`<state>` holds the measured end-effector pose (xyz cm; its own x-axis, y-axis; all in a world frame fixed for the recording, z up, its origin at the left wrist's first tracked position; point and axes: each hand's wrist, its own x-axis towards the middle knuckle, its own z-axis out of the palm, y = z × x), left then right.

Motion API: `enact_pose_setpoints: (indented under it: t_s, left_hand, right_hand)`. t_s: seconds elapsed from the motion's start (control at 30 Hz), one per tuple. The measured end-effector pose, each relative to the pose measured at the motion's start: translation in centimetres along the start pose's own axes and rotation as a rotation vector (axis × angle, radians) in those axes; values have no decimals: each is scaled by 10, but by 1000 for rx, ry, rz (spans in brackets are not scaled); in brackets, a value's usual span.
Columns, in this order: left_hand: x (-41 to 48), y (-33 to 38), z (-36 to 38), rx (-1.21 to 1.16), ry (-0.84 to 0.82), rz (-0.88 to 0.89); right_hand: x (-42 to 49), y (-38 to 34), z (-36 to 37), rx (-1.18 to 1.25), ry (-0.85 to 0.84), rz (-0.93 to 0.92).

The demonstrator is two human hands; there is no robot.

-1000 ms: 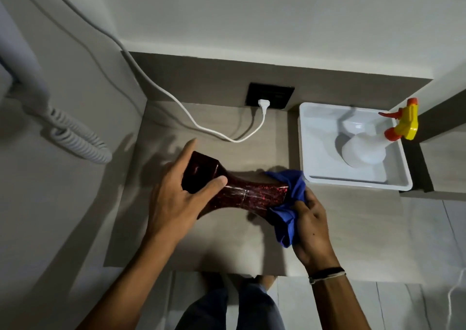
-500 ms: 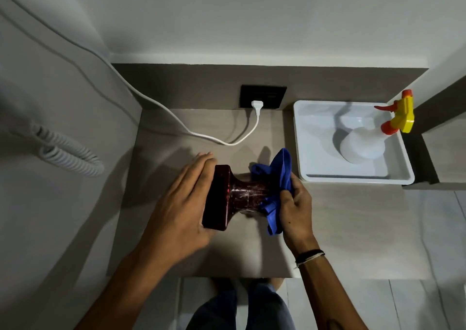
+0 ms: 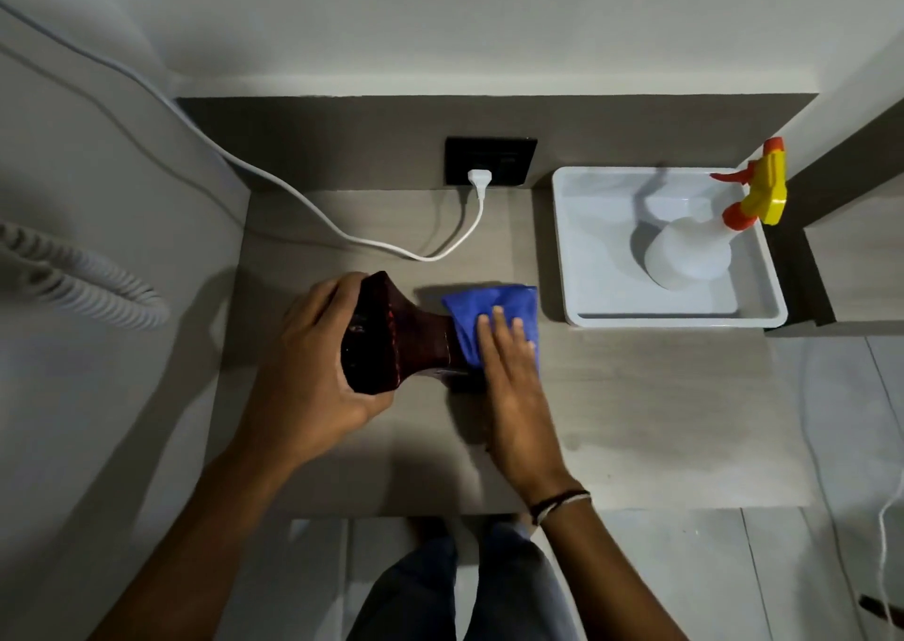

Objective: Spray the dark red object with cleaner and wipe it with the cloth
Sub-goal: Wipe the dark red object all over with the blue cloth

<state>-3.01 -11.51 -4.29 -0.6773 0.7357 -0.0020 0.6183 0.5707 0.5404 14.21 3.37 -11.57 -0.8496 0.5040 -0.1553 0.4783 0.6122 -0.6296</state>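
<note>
At the far left a coiled grey cord (image 3: 83, 280) hangs against the wall, partly cut off by the frame edge. The left hand (image 3: 313, 366) reaches in from the near left, fingers curled and clamped around the wide flared end of the dark red object (image 3: 391, 337). That object lies on its side near the middle of the wooden counter (image 3: 636, 410), its long axis running left to right — flared end pointing left toward the palm, narrow waist leading right. Its right part is hidden under the blue cloth (image 3: 494, 317), so its full shape cannot be made out. The right hand (image 3: 513, 376) comes from the near side, palm down, fingers straight and close together, pressing the cloth onto the object. A band (image 3: 560, 501) circles that wrist. Farther back, a white plug (image 3: 478, 178) sits in a dark wall socket (image 3: 490, 161). At the right, a white tray (image 3: 587, 317) holds an upright spray bottle (image 3: 694, 258) — its trigger head yellow and orange.
</note>
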Motion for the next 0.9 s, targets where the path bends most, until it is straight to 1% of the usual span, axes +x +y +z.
enact_pose_setpoints:
  t_s: [0.07,0.1,0.23,0.33,0.43,0.53,0.57,0.63,0.7,0.8,0.83,0.9]
  left_hand:
    - [0,1,0,-15,-12,-8]
    - [1,2,1,-25,-12,-7]
    - [3,7,1,-21,6,19]
    - [-1,7,6,-12,22,17]
    - [-5,3,7,-33,46,35]
    - [-11,-11,8,-73,43,18]
    - [-14,-13,7,-97,32,8]
    - [-15,-14,7,-113,37,11]
    - [-12,-11,8,-113,37,-2]
    - [-11,-7,6,-142,52,1]
    - [-12,-9,5,-148,42,-6]
    - [-15,-15,4,-127,23,-30]
  right_hand:
    - [3,3,-5,80,13,87]
    - [1,-6,-4,127,37,70]
    - [-12,-60,9,273,118,-224]
    - [-10,-65,7,366,102,-310]
    - [-7,-39,10,273,42,-288]
    - [4,-8,12,64,8,-144]
    - [5,-3,10,28,4,-102]
    - [5,-6,5,56,23,-63]
    - [0,-35,8,161,32,-118]
    - [-13,-87,21,305,55,-306]
    - [-15,-91,25,309,60,-357]
    - [-11,-73,24,183,71,-404]
